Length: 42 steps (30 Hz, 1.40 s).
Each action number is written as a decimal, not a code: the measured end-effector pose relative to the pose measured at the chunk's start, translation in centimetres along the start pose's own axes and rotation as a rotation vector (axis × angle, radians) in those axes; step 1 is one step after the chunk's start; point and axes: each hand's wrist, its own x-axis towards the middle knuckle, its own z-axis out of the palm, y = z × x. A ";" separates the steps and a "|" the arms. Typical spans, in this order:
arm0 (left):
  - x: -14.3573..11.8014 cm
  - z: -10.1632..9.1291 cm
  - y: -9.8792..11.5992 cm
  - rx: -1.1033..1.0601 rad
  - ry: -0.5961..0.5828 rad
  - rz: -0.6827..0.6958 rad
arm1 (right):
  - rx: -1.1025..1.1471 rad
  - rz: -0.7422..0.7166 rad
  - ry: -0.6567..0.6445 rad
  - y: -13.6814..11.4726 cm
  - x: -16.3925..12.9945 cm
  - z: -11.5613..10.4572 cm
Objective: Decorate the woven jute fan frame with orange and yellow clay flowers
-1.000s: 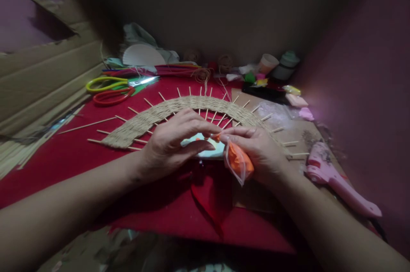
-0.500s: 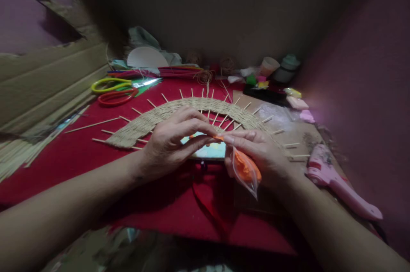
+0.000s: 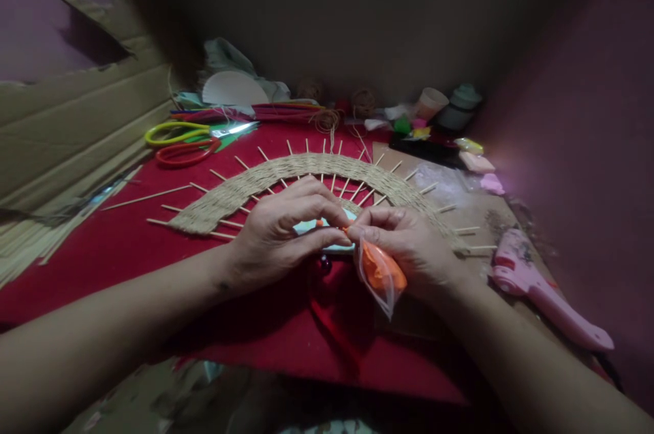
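Observation:
My right hand (image 3: 416,250) is closed around a small clear plastic bag (image 3: 388,301) with orange modelling clay (image 3: 381,267) inside. At the bag's mouth, the thumb and forefinger of my left hand (image 3: 281,226) are closed in a pinch on a small bit of the orange clay. My fingertips meet there. Beneath them lies a pale blue piece (image 3: 334,248), largely covered by my hands, with an orange spot on it. Just behind stands out a woven straw arc (image 3: 306,163) with thin sticks radiating through it.
Yellow-and-red handled scissors (image 3: 189,143) lie at the back left, above loose sticks (image 3: 56,233). A pink glue gun (image 3: 546,298) rests at the right on cardboard (image 3: 460,199). Clay lumps (image 3: 477,161), a cup (image 3: 430,103) and twine (image 3: 362,101) line the back of the red cloth (image 3: 127,270).
My right hand and the bag have shifted slightly left and the bag is turned a little. My left hand has moved slightly right, its fingers still at the bag's mouth.

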 end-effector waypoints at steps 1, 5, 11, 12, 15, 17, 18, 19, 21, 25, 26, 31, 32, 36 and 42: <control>0.0 0.0 0.1 -0.046 -0.019 -0.033 | 0.001 0.006 -0.010 0.0 0.0 0.0; 0.2 -0.2 0.1 -0.167 -0.046 -0.192 | 0.000 0.008 -0.031 -0.3 0.0 -0.3; 0.4 -0.8 -0.3 -0.156 0.065 -0.342 | -0.037 -0.023 -0.008 -0.3 0.2 -0.5; 0.4 -0.9 -0.3 -0.162 0.059 -0.357 | -0.030 -0.019 -0.004 -0.3 0.2 -0.5; 0.5 -1.0 -0.1 -0.220 0.006 -0.429 | -0.005 -0.013 0.012 -0.4 0.2 -0.6; 0.6 -1.0 -0.1 -0.274 -0.022 -0.507 | 0.013 -0.023 0.021 -0.4 0.2 -0.6; 0.5 -1.0 -0.1 -0.301 -0.023 -0.548 | 0.024 -0.029 0.023 -0.4 0.2 -0.6; 0.5 -1.0 -0.2 -0.329 -0.017 -0.586 | 0.035 -0.036 0.024 -0.4 0.3 -0.7; 0.5 -1.0 -0.3 -0.394 0.007 -0.647 | 0.052 -0.047 0.026 -0.4 0.3 -0.7; 0.5 -0.9 -0.5 -0.568 0.037 -0.697 | 0.041 -0.077 0.049 -0.4 0.5 -0.7; 0.5 -0.9 -0.5 -0.613 0.040 -0.707 | 0.031 -0.081 0.060 -0.4 0.5 -0.7; 0.6 -0.9 -0.6 -0.802 0.052 -0.766 | 0.010 -0.087 0.103 -0.4 0.5 -0.7; 0.6 -1.0 -0.7 -0.829 0.060 -0.779 | 0.010 -0.088 0.107 -0.4 0.5 -0.7; 1.0 -1.0 -0.8 -0.897 0.146 -0.801 | 0.011 -0.088 0.121 -0.4 0.5 -0.8; 0.7 -0.9 -0.8 -0.792 0.039 -0.757 | -0.023 -0.099 0.137 -0.6 0.7 -0.8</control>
